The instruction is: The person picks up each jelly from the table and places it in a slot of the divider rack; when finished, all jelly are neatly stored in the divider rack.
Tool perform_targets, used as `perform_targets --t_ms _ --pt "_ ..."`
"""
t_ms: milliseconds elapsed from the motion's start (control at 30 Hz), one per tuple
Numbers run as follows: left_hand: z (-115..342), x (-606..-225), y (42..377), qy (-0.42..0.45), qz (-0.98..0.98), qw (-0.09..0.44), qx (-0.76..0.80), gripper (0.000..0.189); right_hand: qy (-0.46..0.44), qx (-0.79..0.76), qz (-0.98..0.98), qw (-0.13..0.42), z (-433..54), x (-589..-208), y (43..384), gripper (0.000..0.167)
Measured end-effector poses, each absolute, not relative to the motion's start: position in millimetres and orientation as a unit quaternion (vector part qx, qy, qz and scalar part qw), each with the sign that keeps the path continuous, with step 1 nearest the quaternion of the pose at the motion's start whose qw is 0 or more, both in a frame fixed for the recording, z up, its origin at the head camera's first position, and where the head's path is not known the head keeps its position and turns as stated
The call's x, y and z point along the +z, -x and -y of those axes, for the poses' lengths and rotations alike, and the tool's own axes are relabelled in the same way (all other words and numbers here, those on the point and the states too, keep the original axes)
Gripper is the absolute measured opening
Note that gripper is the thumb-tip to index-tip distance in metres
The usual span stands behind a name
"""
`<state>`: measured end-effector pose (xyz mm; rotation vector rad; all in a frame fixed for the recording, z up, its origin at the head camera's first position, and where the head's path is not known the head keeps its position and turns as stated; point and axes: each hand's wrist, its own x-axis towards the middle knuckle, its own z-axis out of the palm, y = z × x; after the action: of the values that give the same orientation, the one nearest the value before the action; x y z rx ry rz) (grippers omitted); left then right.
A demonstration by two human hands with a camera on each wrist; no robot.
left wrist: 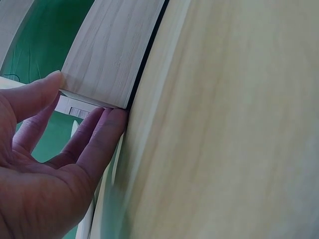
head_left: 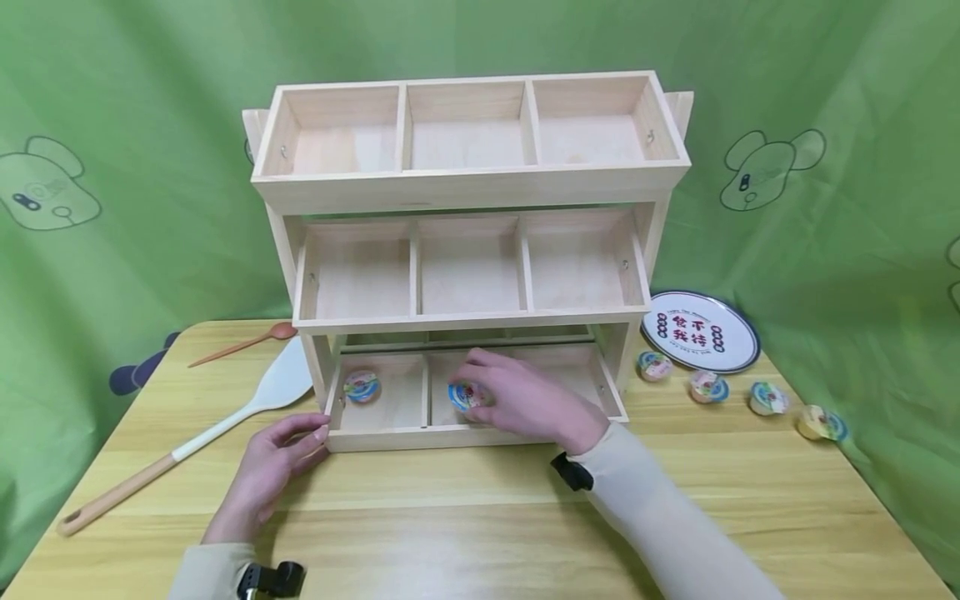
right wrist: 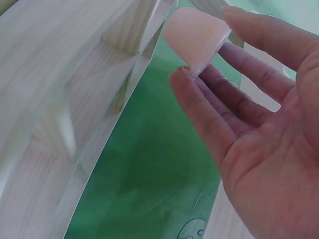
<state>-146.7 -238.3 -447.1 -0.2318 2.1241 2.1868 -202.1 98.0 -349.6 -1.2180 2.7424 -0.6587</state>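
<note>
My right hand [head_left: 517, 396] pinches a small jelly cup [right wrist: 195, 39] between thumb and fingers over the middle compartment of the lowest tray. In the head view this jelly cup [head_left: 465, 395] shows its blue-edged printed lid, and the right wrist view shows its pale pink body. Another jelly cup [head_left: 362, 387] sits in that tray's left compartment. My left hand [head_left: 273, 467] grips the front left corner of the wooden rack's lowest tray [head_left: 465, 437]; in the left wrist view the thumb and fingers [left wrist: 102, 142] lie on either side of this corner.
Above are the middle tray [head_left: 472, 319] and top tray [head_left: 472, 190], each with three compartments. Several jelly cups [head_left: 768, 398] stand at the right beside an oval plate [head_left: 701, 331]. A white spatula [head_left: 285, 375] and a wooden spoon [head_left: 281, 331] lie at the left.
</note>
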Motion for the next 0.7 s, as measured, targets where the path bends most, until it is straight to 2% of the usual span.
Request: perform_targets --t_ms 700 --pt "239 -445 147 0.070 -0.700 0.047 0.709 0.037 0.429 -0.183 -0.884 0.036 -28 -349 209 0.043"
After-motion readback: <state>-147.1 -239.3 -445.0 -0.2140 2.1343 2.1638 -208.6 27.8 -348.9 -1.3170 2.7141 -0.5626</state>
